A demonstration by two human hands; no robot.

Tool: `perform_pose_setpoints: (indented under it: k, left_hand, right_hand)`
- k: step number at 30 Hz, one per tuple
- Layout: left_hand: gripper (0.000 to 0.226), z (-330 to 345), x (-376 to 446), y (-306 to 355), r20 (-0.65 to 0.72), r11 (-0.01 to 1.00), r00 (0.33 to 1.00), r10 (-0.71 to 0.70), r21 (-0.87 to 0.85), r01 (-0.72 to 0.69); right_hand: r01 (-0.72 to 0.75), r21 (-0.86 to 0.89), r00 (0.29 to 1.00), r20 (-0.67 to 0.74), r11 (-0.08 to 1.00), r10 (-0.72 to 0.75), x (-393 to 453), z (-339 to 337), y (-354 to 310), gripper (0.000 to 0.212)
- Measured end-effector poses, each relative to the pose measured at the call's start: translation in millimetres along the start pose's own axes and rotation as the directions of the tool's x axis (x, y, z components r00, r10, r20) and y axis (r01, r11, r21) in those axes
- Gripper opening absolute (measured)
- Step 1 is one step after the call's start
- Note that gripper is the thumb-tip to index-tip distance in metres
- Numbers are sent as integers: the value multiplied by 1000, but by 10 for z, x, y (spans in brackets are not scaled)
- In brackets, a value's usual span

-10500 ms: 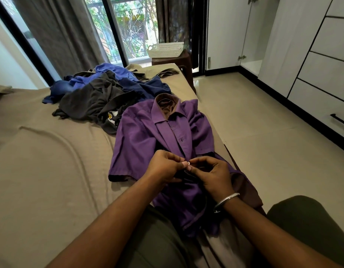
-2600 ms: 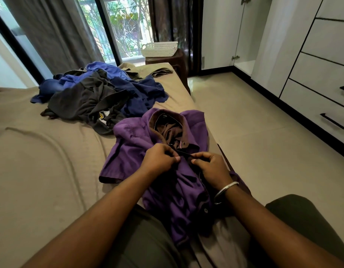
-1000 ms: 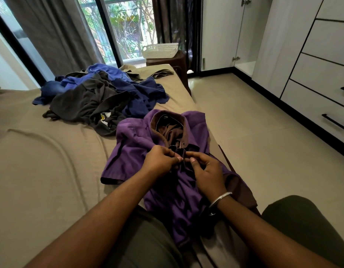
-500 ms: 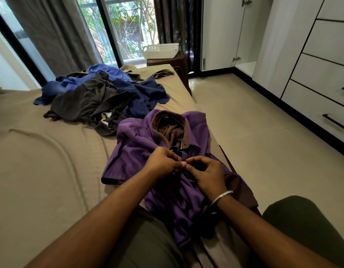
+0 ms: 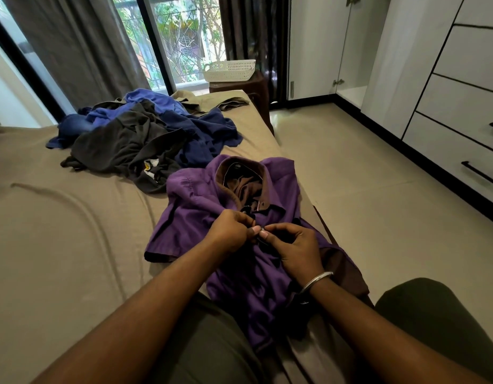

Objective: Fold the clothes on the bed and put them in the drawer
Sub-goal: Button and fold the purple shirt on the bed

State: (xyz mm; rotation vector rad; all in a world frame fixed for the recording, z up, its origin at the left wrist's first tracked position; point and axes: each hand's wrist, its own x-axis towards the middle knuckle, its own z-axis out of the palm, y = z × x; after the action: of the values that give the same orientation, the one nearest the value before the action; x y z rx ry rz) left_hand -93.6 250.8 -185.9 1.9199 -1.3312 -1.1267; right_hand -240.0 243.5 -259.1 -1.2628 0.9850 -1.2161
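Left hand (image 5: 230, 231) and right hand (image 5: 293, 249) curled thumb-tip to thumb-tip at the front placket of the purple shirt (image 5: 201, 212), each pinching the cloth just below the brown-lined collar — forearms angled in from the lower corners, a metal bangle (image 5: 316, 281) on the right wrist. Shirt spread collar-away near the bed (image 5: 60, 245) edge, hem trailing toward the lap. Heaped beyond it, touching — dark grey and blue clothes (image 5: 145, 137). Closed drawers (image 5: 461, 151) along the right wall.
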Motion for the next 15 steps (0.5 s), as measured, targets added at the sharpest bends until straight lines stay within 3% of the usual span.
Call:
perform_pose_setpoints:
  k: [7, 15]
  left_hand:
    - [10, 19, 27, -32, -28, 984, 999, 26, 179, -21]
    - [8, 33, 23, -32, -66, 978, 996, 63, 201, -48]
  right_hand:
    - [-15, -34, 1000, 22, 999, 16, 5, -3, -1, 8]
    - [58, -275, 993, -88, 960, -85, -17, 42, 32, 4]
